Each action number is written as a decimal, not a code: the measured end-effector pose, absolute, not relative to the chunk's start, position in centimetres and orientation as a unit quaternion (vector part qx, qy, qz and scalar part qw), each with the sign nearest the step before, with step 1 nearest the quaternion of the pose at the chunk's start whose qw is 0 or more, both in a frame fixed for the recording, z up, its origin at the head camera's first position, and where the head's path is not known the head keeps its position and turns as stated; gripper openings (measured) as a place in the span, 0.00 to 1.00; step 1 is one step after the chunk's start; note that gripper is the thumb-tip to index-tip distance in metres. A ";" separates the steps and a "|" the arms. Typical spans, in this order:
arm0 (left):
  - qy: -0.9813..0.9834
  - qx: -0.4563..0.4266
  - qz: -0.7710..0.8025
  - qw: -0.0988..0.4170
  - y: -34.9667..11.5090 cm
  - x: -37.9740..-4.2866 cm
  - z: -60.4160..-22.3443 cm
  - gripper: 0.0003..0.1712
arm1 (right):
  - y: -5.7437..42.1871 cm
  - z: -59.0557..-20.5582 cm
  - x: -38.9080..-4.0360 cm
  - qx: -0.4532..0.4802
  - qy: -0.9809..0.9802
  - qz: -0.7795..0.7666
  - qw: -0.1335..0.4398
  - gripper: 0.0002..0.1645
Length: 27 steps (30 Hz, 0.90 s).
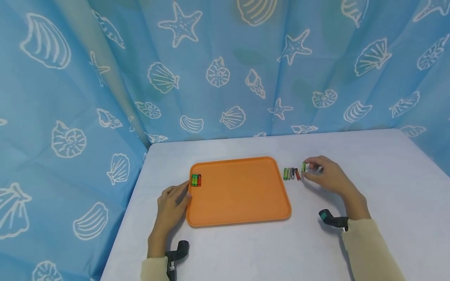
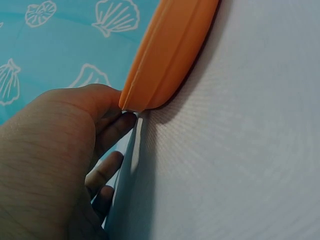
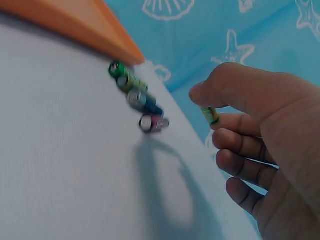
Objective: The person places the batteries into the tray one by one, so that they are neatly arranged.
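Observation:
In the head view my right hand (image 1: 329, 176) pinches a small green battery (image 1: 304, 167) between thumb and forefinger, raised off the table. The right wrist view shows this battery (image 3: 210, 115) partly covered by the fingertips. Left of it, several batteries (image 1: 289, 174) lie side by side in a row, green, silvery and dark red. My left hand (image 1: 170, 208) grips the left rim of an orange tray (image 1: 239, 195), thumb and forefinger at its edge. Inside the tray's upper left corner lie two green batteries (image 1: 194, 180) and a red one (image 1: 199, 180).
A white cloth covers the table (image 1: 253, 249). Behind it and on the left hangs a blue curtain (image 1: 218, 101) printed with shells and starfish. Each wrist wears a black camera mount (image 1: 332, 220).

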<state>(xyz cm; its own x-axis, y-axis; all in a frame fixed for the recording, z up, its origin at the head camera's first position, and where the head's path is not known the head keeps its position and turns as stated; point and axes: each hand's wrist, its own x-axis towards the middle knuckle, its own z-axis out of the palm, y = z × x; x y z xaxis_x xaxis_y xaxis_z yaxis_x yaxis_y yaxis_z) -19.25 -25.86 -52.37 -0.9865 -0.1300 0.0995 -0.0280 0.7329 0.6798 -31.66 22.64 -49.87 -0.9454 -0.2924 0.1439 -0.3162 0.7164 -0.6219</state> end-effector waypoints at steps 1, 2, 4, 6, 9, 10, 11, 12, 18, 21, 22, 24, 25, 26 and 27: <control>-0.928 0.045 -0.363 0.068 -25.8 -19.2 -52.4 0.27 | 22.4 -49.7 -31.6 0.168 -0.924 0.343 0.022 0.24; -0.928 0.048 -0.362 0.066 -25.8 -19.2 -52.4 0.27 | 22.1 -49.5 -31.5 0.171 -0.922 0.347 0.025 0.24; -0.930 0.050 -0.360 0.064 -25.8 -19.2 -52.3 0.27 | 21.4 -49.1 -31.4 0.182 -0.917 0.353 0.024 0.25; -0.930 0.053 -0.357 0.063 -25.8 -19.3 -52.3 0.27 | 20.4 -48.9 -31.2 0.195 -0.915 0.352 0.021 0.25; -0.930 0.052 -0.357 0.067 -25.7 -19.3 -52.4 0.27 | 18.8 -48.7 -31.0 0.219 -0.914 0.342 0.015 0.25; -0.930 0.053 -0.357 0.069 -25.7 -19.3 -52.4 0.27 | 18.4 -48.7 -30.9 0.228 -0.912 0.340 0.013 0.25; -0.930 0.054 -0.356 0.071 -25.6 -19.3 -52.4 0.27 | 17.9 -48.7 -30.9 0.235 -0.912 0.337 0.011 0.25; -0.930 0.052 -0.356 0.075 -25.5 -19.3 -52.4 0.27 | 17.5 -48.7 -30.8 0.241 -0.911 0.335 0.007 0.25; -0.931 0.050 -0.352 0.081 -25.4 -19.4 -52.4 0.27 | 15.4 -49.4 -30.3 0.260 -0.905 0.335 -0.019 0.25; -0.931 0.056 -0.354 0.073 -25.4 -19.4 -52.4 0.27 | 14.3 -49.9 -30.1 0.268 -0.909 0.319 -0.028 0.24; -0.931 0.059 -0.354 0.071 -25.5 -19.4 -52.3 0.27 | 14.0 -50.1 -30.0 0.274 -0.909 0.314 -0.031 0.23; -0.930 0.064 -0.355 0.068 -25.5 -19.4 -52.4 0.27 | 13.3 -50.4 -29.9 0.288 -0.908 0.302 -0.035 0.22; -0.931 0.066 -0.354 0.067 -25.5 -19.4 -52.4 0.27 | 12.9 -50.5 -29.9 0.297 -0.908 0.295 -0.036 0.21; -0.931 0.067 -0.354 0.067 -25.6 -19.4 -52.4 0.27 | 12.6 -50.6 -29.8 0.304 -0.907 0.290 -0.038 0.20; -0.930 0.070 -0.354 0.067 -25.6 -19.4 -52.4 0.27 | 12.2 -50.6 -29.8 0.309 -0.907 0.285 -0.037 0.20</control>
